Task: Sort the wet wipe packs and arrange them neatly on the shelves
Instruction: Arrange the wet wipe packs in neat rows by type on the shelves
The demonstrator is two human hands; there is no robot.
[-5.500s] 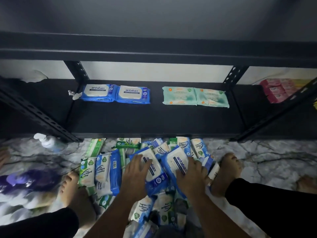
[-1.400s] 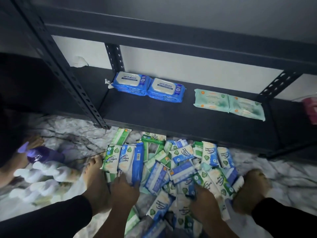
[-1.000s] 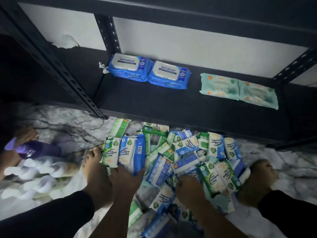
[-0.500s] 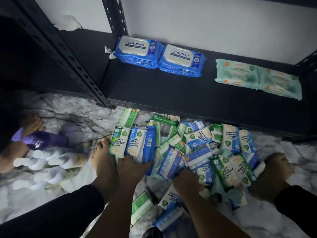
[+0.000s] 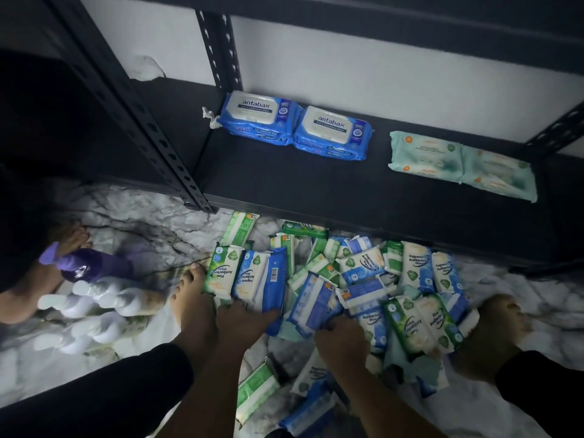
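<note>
A heap of small wet wipe packs (image 5: 357, 279), green and blue, lies on the floor in front of the black bottom shelf (image 5: 316, 191). My left hand (image 5: 245, 324) clasps the near ends of three packs standing side by side (image 5: 249, 276). The fingers of my right hand (image 5: 343, 343) curl around the near ends of blue packs (image 5: 316, 303) in the heap. On the shelf lie two blue antabax stacks (image 5: 259, 121) (image 5: 331, 132) and two pale green packs (image 5: 423, 153) (image 5: 499, 175).
My bare feet (image 5: 192, 308) (image 5: 496, 327) flank the heap. At the left lie a purple spray bottle (image 5: 91, 267) and several white bottles (image 5: 94, 308), beside another person's foot (image 5: 19, 298). A perforated shelf post (image 5: 151, 134) stands at the left front.
The two large antabax packs that were under my hands are gone from the heap. My view has dropped closer to the bottom shelf. Both hands stay low in the heap, on smaller packs.
</note>
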